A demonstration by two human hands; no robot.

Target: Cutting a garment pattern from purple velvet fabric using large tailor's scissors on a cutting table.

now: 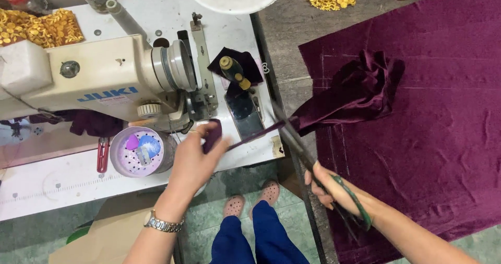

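Beside one sewing machine (94, 81) — left hand (194, 159) pinching one velvet strip (313, 115), right hand (334, 188) gripping one scissors (297, 144)

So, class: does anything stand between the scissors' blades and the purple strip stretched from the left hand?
Nothing visible does. The scissors in the right hand already meet the taut purple strip pulled by the left hand.

White desk (62, 175): cream sewing machine (99, 81), round lilac tin (140, 151), red-handled snips (103, 154), phone (244, 115) and gold trim (39, 28) are carried. Floor (287, 44): purple velvet sheet (433, 138) is spread flat.
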